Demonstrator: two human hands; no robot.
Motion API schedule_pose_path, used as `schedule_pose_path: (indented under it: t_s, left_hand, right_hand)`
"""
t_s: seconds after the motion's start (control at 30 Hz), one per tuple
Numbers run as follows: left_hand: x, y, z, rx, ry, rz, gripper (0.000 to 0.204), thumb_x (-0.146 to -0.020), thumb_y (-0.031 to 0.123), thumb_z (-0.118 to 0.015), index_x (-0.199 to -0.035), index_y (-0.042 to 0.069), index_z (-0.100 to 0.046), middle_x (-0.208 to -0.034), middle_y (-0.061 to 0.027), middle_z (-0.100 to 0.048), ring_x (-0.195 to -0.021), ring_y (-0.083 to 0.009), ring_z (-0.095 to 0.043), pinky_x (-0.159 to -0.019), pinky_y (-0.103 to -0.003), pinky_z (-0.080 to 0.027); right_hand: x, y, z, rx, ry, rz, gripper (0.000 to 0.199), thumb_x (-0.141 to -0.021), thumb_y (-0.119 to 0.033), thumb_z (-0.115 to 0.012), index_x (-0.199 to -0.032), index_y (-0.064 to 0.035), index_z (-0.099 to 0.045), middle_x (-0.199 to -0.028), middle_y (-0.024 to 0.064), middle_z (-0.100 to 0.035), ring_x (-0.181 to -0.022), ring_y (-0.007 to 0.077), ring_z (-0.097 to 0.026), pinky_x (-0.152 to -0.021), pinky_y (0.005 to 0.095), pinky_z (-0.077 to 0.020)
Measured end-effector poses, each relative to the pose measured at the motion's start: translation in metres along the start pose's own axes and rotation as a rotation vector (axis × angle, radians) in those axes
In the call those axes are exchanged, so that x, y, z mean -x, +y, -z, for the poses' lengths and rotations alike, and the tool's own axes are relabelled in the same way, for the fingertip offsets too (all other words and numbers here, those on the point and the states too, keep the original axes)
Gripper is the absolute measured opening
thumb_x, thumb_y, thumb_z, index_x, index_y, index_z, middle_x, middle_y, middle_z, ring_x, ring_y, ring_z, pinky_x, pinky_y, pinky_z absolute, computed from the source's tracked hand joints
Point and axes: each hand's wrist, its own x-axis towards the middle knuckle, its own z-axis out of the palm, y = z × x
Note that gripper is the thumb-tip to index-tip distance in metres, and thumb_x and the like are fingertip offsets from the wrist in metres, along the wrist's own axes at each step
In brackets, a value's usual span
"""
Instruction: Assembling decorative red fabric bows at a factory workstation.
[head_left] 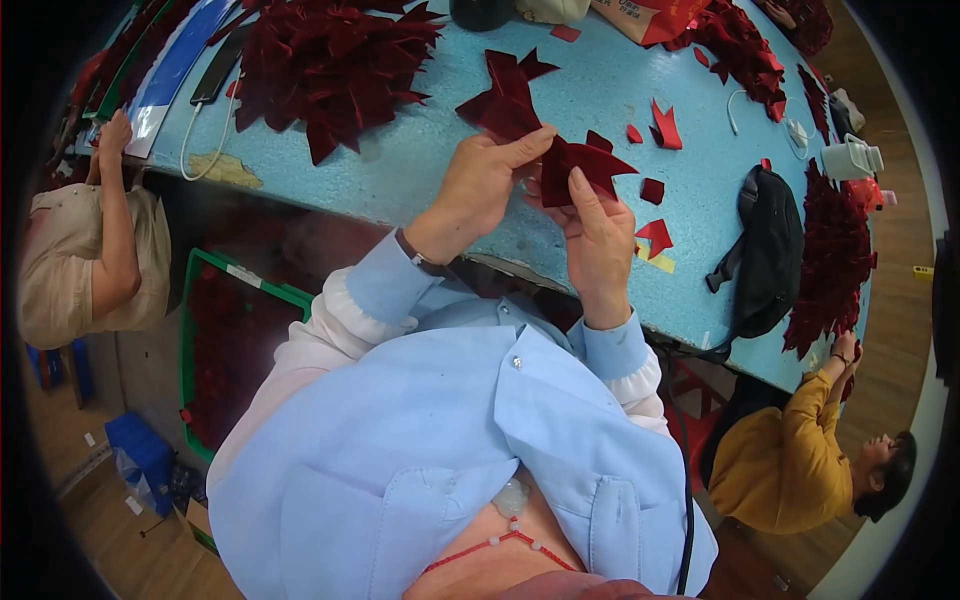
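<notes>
Between my two hands, over the table's near edge, is a dark red velvet ribbon bow (590, 172) with pointed, notched tails. My left hand (480, 180) pinches it near the middle, thumb stretched along the fabric. On the bow's right part, my right hand (592, 220) grips with thumb on top; its fingers are partly hidden underneath. Another dark red ribbon piece (508, 95) with a forked end shows just beyond my left hand; whether it joins the held bow I cannot tell. A big heap of dark red ribbon bows (330, 70) lies to the left.
Red ribbon scraps (665, 125) dot the blue table (440, 230). At right lie a black waist bag (768, 240) and another ribbon heap (830, 260). A green crate (250, 275) of red pieces stands below left. A phone-like black device (218, 68) has a white cable. Co-workers sit at both sides.
</notes>
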Motion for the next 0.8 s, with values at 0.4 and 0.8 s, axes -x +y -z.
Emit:
schedule_pose_path:
  t_s: [0.4, 0.8]
  left_hand:
    - [0.004, 0.033, 0.028, 0.442, -0.550, 0.041, 0.026, -0.083, 0.016, -0.059, -0.106, 0.003, -0.056, -0.098, -0.0073, -0.061, -0.097, -0.0216, -0.056, -0.093, -0.040, -0.040]
    - [0.011, 0.027, 0.042, -0.031, -0.564, 0.287, 0.008, -0.079, 0.005, -0.053, -0.075, 0.003, -0.059, -0.075, -0.0051, -0.058, -0.072, -0.0166, -0.055, -0.073, -0.029, -0.044]
  right_hand:
    - [0.023, -0.008, 0.027, 0.146, -0.044, 0.008, 0.019, -0.090, -0.007, -0.051, -0.104, 0.0057, -0.056, -0.094, 0.0153, -0.064, -0.083, 0.0220, -0.064, -0.076, 0.0352, -0.0528]
    - [0.041, 0.012, -0.020, 0.283, -0.018, 0.081, 0.015, -0.090, -0.008, -0.052, -0.097, 0.0042, -0.057, -0.082, 0.0107, -0.063, -0.071, 0.0154, -0.061, -0.062, 0.0277, -0.0509]
